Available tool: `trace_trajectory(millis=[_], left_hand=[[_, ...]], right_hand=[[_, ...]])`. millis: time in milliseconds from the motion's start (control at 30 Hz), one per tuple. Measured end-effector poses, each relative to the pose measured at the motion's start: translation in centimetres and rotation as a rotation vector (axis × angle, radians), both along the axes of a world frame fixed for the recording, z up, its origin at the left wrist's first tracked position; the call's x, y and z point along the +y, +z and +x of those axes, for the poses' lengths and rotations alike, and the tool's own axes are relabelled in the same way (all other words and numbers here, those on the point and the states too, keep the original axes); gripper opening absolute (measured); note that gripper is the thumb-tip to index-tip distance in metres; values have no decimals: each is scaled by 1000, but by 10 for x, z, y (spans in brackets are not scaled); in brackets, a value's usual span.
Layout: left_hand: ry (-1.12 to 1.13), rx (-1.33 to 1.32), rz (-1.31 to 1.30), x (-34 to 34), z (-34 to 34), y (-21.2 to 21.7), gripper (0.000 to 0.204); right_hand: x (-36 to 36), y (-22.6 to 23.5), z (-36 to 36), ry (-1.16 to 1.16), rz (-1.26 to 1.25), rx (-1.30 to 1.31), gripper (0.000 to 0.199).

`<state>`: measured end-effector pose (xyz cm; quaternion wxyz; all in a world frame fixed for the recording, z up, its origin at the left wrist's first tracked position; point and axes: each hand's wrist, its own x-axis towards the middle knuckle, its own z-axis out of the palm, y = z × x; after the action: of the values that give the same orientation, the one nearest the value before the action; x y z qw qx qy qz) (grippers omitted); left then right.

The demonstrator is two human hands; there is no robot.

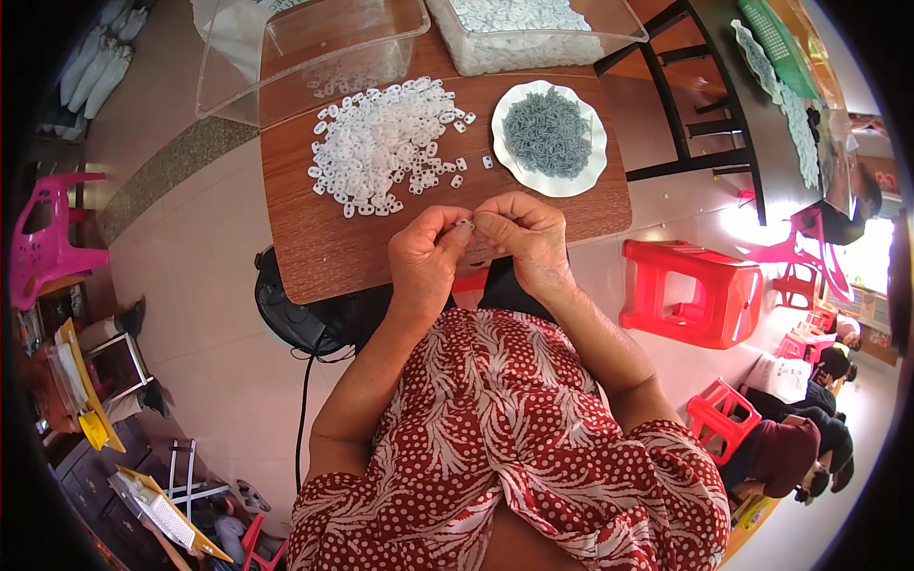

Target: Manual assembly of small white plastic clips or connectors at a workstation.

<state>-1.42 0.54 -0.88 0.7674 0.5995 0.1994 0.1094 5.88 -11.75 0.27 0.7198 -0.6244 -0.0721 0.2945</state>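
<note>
My left hand (426,255) and my right hand (526,238) meet at the near edge of a small brown wooden table (314,243). Their fingertips pinch one small white plastic piece (466,225) between them. Just beyond my hands lies a spread heap of several small white plastic rings (381,143). To the right of the heap stands a white scalloped plate (591,157) filled with small grey-blue metal parts (547,133).
Two clear plastic boxes stand at the table's far side: an almost bare one (314,48) and one full of white pieces (524,33). A black fan (295,319) sits under the table. Red stools (695,290) and seated people (800,447) are at right, a pink chair (48,238) at left.
</note>
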Motion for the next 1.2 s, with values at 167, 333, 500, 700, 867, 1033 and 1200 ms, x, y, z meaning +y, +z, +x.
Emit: trace_trajectory(millis=[167, 333, 500, 700, 867, 1033, 1200], left_hand=[[-22, 39, 87, 0, 0, -2, 12], [1, 72, 129, -4, 1, -5, 9], [69, 43, 191, -7, 2, -22, 8], [56, -15, 384, 0, 3, -28, 13], [-33, 40, 366, 5, 1, -21, 15], [10, 5, 321, 3, 1, -20, 15], [33, -12, 463, 3, -1, -19, 14]], right_hand=[[-1, -2, -1, -16, -18, -7, 6], [2, 0, -4, -1, -60, -108, 5], [7, -16, -5, -7, -110, -213, 4], [7, -19, -5, -9, -138, -142, 5], [7, -14, 2, 67, -126, -136, 8], [8, -17, 0, 66, -119, -142, 7], [11, -31, -8, 44, -134, -193, 5]])
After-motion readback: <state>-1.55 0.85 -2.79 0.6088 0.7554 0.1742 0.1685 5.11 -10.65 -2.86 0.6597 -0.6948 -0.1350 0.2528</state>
